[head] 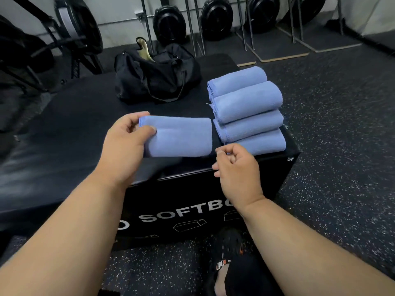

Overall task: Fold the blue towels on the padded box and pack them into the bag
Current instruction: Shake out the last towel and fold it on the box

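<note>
Fingers [149, 130] of the left hand [126, 144] pinch the folded blue towel [181, 137] on the padded box [85, 116]; right hand [237, 165] loosely curled, empty, beside the stack [248, 110]; bag [158, 75] behind.

Folding towels on a padded box

Left hand [125, 144] pinches a folded blue towel [181, 136]; right hand [237, 167] hovers loosely curled beside four stacked towels [248, 110], black bag [156, 75] behind.

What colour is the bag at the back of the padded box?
Black. The bag shows best in the head view, behind the folded blue towels.
</note>
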Demonstrator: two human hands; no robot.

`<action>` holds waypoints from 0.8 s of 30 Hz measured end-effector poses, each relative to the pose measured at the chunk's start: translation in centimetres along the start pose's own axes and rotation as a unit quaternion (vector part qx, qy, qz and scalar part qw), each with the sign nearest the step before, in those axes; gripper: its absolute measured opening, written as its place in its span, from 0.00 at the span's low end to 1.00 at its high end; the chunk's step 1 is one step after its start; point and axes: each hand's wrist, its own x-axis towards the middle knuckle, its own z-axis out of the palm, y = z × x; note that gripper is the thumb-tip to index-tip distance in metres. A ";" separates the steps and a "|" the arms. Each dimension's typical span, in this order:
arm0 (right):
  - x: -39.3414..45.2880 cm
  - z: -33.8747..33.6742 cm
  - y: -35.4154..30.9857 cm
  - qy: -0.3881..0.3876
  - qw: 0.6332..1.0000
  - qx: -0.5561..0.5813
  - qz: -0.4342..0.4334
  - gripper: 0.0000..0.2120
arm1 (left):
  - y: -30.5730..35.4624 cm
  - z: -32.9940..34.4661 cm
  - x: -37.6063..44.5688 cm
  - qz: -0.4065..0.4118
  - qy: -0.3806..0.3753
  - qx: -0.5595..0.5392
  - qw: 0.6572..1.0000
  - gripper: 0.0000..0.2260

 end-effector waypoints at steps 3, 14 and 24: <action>0.0 -1.2 -0.3 -0.046 0.998 0.002 0.034 0.06 | 3.6 1.3 1.6 -0.004 -0.011 -0.066 0.998 0.12; 0.5 -4.2 -0.4 -0.186 0.981 -0.045 0.019 0.07 | 9.8 14.8 7.7 -0.114 -0.143 -0.173 0.968 0.10; 1.3 -4.7 0.4 -0.190 0.980 -0.056 0.012 0.05 | 6.5 17.4 10.6 -0.161 -0.121 -0.048 0.978 0.12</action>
